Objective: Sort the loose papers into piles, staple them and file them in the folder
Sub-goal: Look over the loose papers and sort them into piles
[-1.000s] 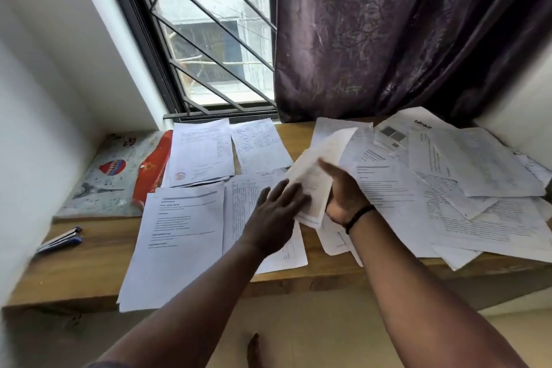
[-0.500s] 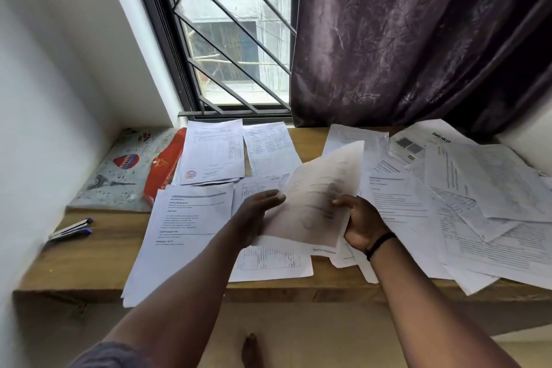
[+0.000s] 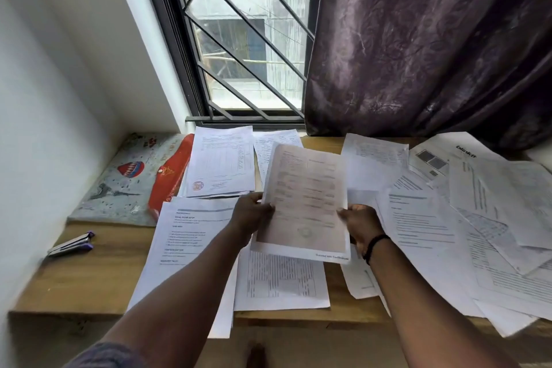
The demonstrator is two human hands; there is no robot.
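- Raised and turned flat toward the camera since a second ago, the held sheet (image 3: pixel 304 200) now faces the person squarely, where earlier it was bent edge-on between the hands; it looks ready to be read and assigned to a pile.
- Far left on the wooden desk (image 3: pixel 89 272), the stapler (image 3: pixel 71 244) lies untouched, near the wall; stapling has not begun, I judge.
- Behind it lies the patterned folder (image 3: pixel 125 179), closed flat, with a red pouch (image 3: pixel 171 179) along its right edge.
- Four sorted piles sit just right of that: the stamped form (image 3: pixel 221 167) at the back, the typed page (image 3: pixel 185 245) nearer, a handwritten-looking sheet (image 3: pixel 268 146) beside the form, and a table sheet (image 3: pixel 280 281) under the held page.
- Left hand (image 3: pixel 251 218) pinches the held sheet's left edge, thumb on top.
- Right hand (image 3: pixel 363 224) grips the right edge likewise, closed on the paper.
- Rightmost, the unsorted heap (image 3: pixel 466 218) overlaps loosely and hangs off the desk edge, so most of the sorting remains.
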